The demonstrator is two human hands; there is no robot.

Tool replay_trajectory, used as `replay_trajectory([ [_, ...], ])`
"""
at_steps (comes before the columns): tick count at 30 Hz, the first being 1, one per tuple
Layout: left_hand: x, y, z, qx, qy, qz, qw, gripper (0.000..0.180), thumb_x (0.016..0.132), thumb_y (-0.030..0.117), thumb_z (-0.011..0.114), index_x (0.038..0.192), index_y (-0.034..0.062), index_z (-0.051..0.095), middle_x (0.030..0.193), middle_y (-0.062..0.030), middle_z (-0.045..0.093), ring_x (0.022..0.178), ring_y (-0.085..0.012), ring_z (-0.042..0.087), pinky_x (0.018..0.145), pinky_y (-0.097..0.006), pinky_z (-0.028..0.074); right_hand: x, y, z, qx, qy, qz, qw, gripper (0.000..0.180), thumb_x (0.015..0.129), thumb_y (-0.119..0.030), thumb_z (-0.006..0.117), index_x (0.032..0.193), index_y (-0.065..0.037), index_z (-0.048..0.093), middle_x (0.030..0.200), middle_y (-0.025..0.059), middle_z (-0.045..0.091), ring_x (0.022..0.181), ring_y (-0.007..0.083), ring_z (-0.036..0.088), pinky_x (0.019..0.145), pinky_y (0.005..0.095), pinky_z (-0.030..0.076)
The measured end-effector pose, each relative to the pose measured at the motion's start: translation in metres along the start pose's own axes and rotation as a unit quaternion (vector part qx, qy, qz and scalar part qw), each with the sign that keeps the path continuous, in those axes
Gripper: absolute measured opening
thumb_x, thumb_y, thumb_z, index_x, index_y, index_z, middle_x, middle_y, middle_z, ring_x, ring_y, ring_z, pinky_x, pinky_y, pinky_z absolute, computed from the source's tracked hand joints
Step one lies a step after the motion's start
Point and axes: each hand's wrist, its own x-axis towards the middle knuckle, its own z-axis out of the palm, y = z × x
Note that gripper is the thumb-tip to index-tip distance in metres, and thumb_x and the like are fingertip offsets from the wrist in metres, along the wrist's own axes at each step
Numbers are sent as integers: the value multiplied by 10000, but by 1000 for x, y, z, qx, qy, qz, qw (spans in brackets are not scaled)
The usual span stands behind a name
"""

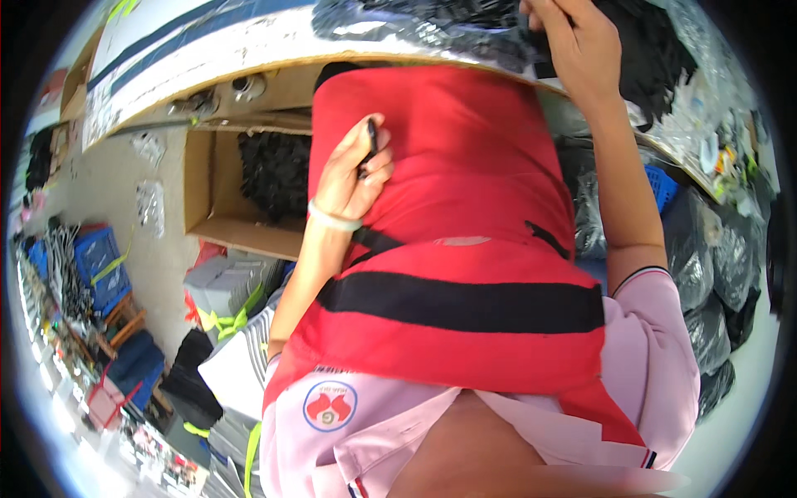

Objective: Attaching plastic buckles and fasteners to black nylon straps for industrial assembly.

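Pinching a black pen (369, 148), left hand (353, 178) rests on the red apron (465, 249). Right hand (581, 50), at 1 o'clock, grips dark bagged garments (432, 25) on the bench (249, 50); fingers curled shut.

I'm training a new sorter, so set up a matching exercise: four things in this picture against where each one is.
Things:
1. left hand
2. right hand
3. cardboard box
4. blue crate

Places:
A. open on its side under the table
B. holding a dark pen against the red apron
C. on the floor, far left
D. up on the table, gripping black bags

Pairs: 1-B, 2-D, 3-A, 4-C
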Motion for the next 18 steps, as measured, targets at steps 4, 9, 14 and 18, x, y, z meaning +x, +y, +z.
replay_trajectory([
  [4,7,1,-1,-138,-99,-54,984,211,952,69,507,1155,24,543,885,-60,515,625,-88,423,488,-188,360,-65,-15,55,264,-278,123,915,210,964,-238,549,1026,-43,594,658,13,561,484,50,474,449,188,391],
  [9,6,-1,-6,-186,-138,-89,969,193,950,66,506,1131,11,546,938,-90,564,634,-97,441,490,-192,374,-88,-7,79,407,-361,262,797,226,964,-252,549,948,-30,586,630,12,544,429,41,437,396,188,361],
  [14,4,1,-4,-163,-124,-65,977,186,956,77,494,1125,10,534,925,-83,562,639,-100,441,503,-194,382,-89,-6,83,420,-375,305,768,223,949,-247,566,897,-33,594,624,0,524,438,29,427,394,184,350],
  [18,3,1,-6,-127,-135,-66,980,145,961,89,494,1085,17,520,864,-69,528,626,-98,427,499,-192,376,-91,-12,84,471,-378,318,731,236,942,-261,579,906,-29,598,627,-5,515,451,28,432,401,181,352],
])
